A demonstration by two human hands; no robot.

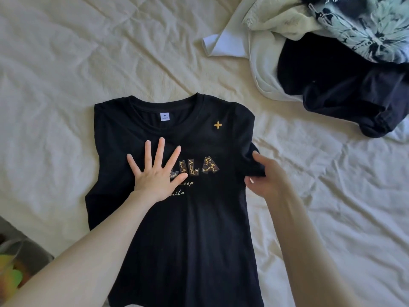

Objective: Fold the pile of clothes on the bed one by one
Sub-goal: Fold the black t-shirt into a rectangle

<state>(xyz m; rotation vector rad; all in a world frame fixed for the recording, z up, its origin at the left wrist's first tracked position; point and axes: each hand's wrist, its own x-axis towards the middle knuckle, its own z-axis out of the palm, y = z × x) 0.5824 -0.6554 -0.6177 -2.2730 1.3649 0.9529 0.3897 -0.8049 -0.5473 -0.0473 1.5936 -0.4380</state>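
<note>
Tee (190, 218) flat on bed (66, 63), front up. Left hand (155, 173) spread wide, pressing chest. Right hand (263, 176) pinches sleeve (254, 160). I'd fold sleeve inward, keeping left pinned, edge straight.

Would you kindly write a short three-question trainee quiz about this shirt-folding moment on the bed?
1. True or false: the left hand lies flat with spread fingers on the black T-shirt.
2. What does the right hand grip? A) the collar B) the sleeve C) the hem
3. Where does the unfolded pile lie on the bed sheet?

Key: 1 true; 2 B; 3 the upper right, apart from the shirt.
</note>
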